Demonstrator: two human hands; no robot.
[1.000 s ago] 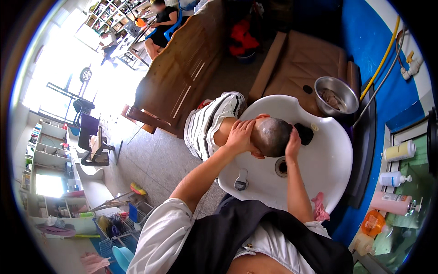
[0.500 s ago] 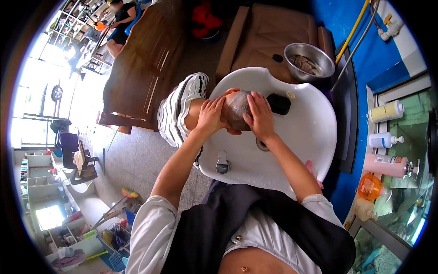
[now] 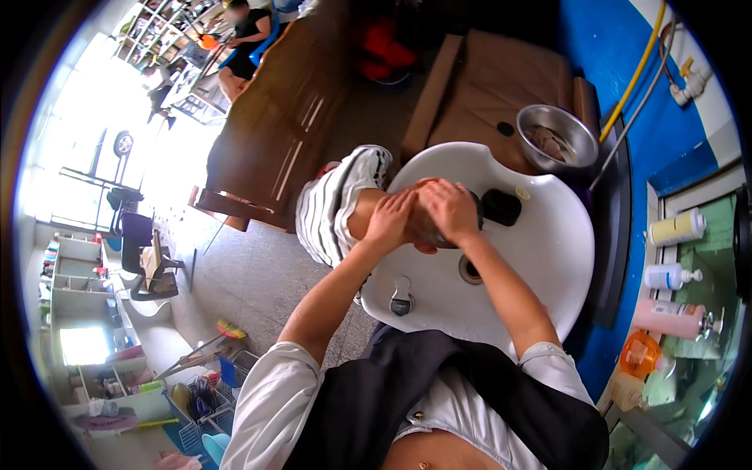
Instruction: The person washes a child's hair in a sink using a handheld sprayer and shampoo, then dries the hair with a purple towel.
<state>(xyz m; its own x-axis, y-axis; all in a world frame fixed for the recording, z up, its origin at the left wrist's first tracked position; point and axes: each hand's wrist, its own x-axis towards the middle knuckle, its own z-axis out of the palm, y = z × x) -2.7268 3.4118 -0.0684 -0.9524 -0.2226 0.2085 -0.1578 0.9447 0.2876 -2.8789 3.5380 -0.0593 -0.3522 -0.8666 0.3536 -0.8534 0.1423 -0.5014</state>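
Observation:
A person in a striped top (image 3: 333,207) bends forward with their head (image 3: 427,227) over a white wash basin (image 3: 540,270). My left hand (image 3: 390,219) lies at the back of the neck and the near part of the head, its fingers stretched out. Across the crown, my right hand (image 3: 450,210) rests with its fingers extended, close to the far ear. Neither hand holds anything visible; my thumbs are partly hidden. Inside the basin are a black pad (image 3: 501,207), a drain (image 3: 470,270) and, near the front left, a tap fitting (image 3: 402,304).
A metal bowl (image 3: 556,139) with brown cloth stands on a brown padded seat (image 3: 509,82). Several bottles, including a pink pump bottle (image 3: 670,317), line the right ledge. A wooden bench (image 3: 270,149) stands at the left; farther off are an office chair (image 3: 145,254) and a seated person (image 3: 251,39).
My right hand has slid from the top of the head toward its far side. My left hand stays around the neck. The whole view has shifted, placing the basin lower and farther right.

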